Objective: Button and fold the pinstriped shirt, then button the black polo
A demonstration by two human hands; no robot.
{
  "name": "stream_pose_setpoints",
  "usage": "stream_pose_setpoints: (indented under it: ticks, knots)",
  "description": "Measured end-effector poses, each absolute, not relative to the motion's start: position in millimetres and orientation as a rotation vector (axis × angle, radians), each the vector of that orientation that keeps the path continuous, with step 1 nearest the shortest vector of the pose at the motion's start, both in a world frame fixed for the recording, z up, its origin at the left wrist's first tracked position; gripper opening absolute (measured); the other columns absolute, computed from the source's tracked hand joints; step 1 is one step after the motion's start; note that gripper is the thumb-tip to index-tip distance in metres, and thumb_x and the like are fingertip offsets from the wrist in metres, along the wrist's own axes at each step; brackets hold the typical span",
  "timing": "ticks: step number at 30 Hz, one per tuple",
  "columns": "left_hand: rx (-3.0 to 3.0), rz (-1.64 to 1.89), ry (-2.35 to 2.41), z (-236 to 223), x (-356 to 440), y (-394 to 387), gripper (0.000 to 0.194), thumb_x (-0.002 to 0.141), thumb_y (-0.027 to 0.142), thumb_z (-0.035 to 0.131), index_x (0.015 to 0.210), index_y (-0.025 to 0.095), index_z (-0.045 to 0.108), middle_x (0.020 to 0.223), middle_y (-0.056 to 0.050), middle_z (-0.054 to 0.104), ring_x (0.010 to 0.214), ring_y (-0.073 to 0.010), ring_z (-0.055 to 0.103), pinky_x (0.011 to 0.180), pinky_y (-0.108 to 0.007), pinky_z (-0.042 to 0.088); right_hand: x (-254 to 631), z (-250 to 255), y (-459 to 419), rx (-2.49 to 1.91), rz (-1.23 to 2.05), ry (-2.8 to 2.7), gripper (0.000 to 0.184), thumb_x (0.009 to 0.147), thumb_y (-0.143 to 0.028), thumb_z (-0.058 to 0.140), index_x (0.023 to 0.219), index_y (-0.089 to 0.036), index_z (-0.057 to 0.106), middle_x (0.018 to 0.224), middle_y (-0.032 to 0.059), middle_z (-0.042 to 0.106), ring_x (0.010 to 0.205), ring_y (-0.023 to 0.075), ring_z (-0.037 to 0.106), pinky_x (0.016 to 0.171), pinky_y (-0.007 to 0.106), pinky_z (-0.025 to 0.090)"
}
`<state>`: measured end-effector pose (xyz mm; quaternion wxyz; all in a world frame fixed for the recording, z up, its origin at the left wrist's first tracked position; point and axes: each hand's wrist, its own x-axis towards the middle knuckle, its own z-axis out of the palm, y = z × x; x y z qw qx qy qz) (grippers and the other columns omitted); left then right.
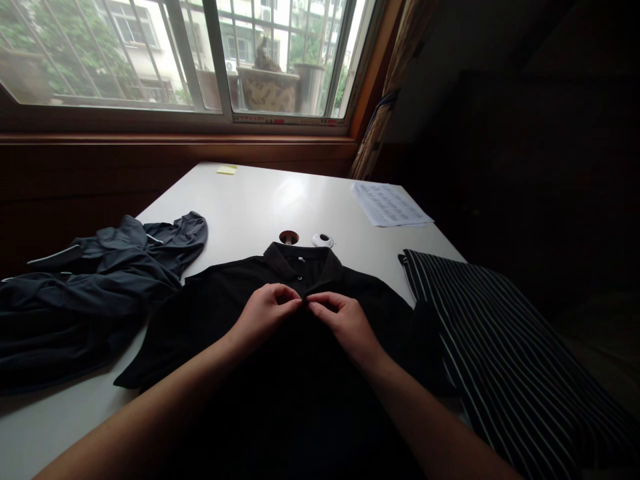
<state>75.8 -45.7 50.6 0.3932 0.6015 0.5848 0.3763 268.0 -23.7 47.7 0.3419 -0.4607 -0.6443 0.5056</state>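
A black polo shirt (215, 300) lies spread face up on the white table, its collar (327, 265) toward the window. My left hand (267, 308) pinches the shirt's button placket just below the collar. Opposite it, my right hand (345, 320) pinches the other side of the placket, the fingertips of both hands almost meeting. One small button (300, 277) shows above my fingers. Whatever lies between the fingertips is too small and dark to make out. The lower part of the shirt fades into shadow between my forearms.
A crumpled dark grey garment (115, 267) lies on the left of the white table (250, 207). To the right is a folded black garment with white stripes (490, 320). Printed papers (390, 204), a yellow sticky note (227, 170) and a cable hole (289, 237) are farther back, below the window.
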Motion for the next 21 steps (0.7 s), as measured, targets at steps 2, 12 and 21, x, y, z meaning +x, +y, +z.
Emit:
stream_pose_setpoints:
  ticks: [2, 12, 21]
  knots:
    - [1.519, 0.96, 1.469, 51.6, 75.7, -45.6, 0.018, 0.082, 0.034, 0.066, 0.085, 0.018, 0.075, 0.084, -0.004, 0.075, 0.083, -0.0207, 0.068, 0.074, -0.027, 0.049, 266.5, 45.8, -23.4, -1.213, 1.255, -1.683, 0.019, 0.082, -0.033, 0.068, 0.094, -0.02, 0.076, 0.095, 0.0045, 0.076, 0.093, 0.0228, 0.07, 0.086, 0.034, 0.051]
    - [1.537, 0.936, 1.428, 52.2, 72.5, -43.4, 0.02, 0.082, 0.035, 0.066, 0.086, 0.019, 0.075, 0.084, -0.003, 0.076, 0.081, -0.0208, 0.069, 0.072, -0.027, 0.05, 265.0, 43.6, -15.2, -1.171, 1.245, -1.731, 0.017, 0.082, -0.032, 0.068, 0.092, -0.02, 0.075, 0.092, 0.003, 0.075, 0.091, 0.0211, 0.068, 0.085, 0.031, 0.051]
    - [1.613, 0.9, 1.413, 50.2, 69.6, -41.2, 0.019, 0.083, 0.034, 0.063, 0.088, 0.019, 0.074, 0.088, -0.003, 0.076, 0.086, -0.0227, 0.069, 0.078, -0.029, 0.051, 264.0, 46.6, -8.4, -1.138, 1.142, -1.866, 0.01, 0.08, -0.03, 0.069, 0.084, -0.022, 0.074, 0.089, 0.0022, 0.073, 0.088, 0.02, 0.067, 0.083, 0.03, 0.05]
